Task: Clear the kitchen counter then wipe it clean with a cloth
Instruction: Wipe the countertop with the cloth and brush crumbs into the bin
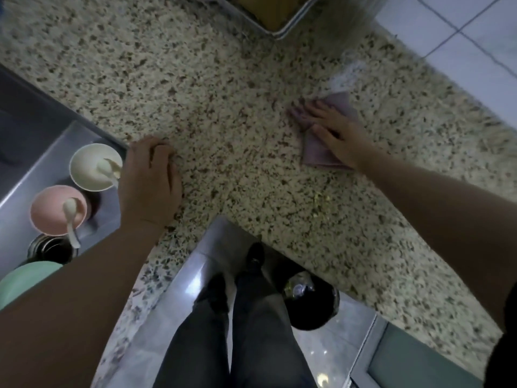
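Observation:
A speckled granite counter [195, 88] fills the view. My right hand [335, 133] lies flat with spread fingers on a mauve cloth [319, 152], pressing it to the counter at the right. My left hand [151, 180] rests on the counter near the sink's edge, fingers curled under, holding nothing. A small patch of yellowish crumbs [319, 201] lies on the counter near the front edge. A blurred whitish smear [345, 77] shows just beyond the cloth.
The steel sink [42, 163] at the left holds a white bowl [86, 175] and a pink bowl [50, 217], each with a spoon, plus a green dish [25, 278]. A metal tray [279, 21] sits at the back. A black bin [310, 303] stands on the floor.

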Motion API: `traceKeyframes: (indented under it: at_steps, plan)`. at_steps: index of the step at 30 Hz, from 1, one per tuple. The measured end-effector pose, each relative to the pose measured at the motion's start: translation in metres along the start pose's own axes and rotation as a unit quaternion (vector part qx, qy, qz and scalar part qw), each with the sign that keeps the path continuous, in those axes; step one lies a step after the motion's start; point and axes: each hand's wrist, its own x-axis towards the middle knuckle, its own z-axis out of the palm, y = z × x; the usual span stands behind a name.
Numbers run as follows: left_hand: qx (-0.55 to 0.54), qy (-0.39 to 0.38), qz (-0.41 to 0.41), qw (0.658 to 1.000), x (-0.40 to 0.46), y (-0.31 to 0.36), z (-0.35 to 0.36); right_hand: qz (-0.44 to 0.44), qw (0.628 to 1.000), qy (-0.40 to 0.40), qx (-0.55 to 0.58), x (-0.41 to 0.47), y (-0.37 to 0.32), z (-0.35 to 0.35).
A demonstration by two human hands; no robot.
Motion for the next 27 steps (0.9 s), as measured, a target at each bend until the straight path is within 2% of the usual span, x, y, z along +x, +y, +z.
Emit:
traceKeyframes:
  at_steps: [6, 10, 16, 20, 27]
  plan:
    - [0.029, 0.015, 0.008, 0.999, -0.001, -0.004, 0.005, 0.171, 0.975, 0.105, 0.097, -0.097, 0.014, 0.019]
    - [0.046, 0.019, 0.031, 0.998, -0.003, -0.002, 0.004, 0.21, 0.946, 0.182, 0.167, -0.136, -0.021, 0.044]
    - [0.06, -0.011, 0.019, 0.998, -0.002, 0.002, -0.001, 0.224, 0.94, 0.194, 0.17, -0.149, -0.067, 0.093]
    - [0.067, -0.027, 0.011, 0.997, -0.001, 0.005, -0.005, 0.198, 0.957, 0.191, 0.09, -0.13, -0.097, 0.11]
    - [0.076, -0.032, 0.009, 0.997, 0.0, 0.006, -0.004, 0.095, 0.977, 0.176, -0.069, -0.077, -0.122, 0.134]
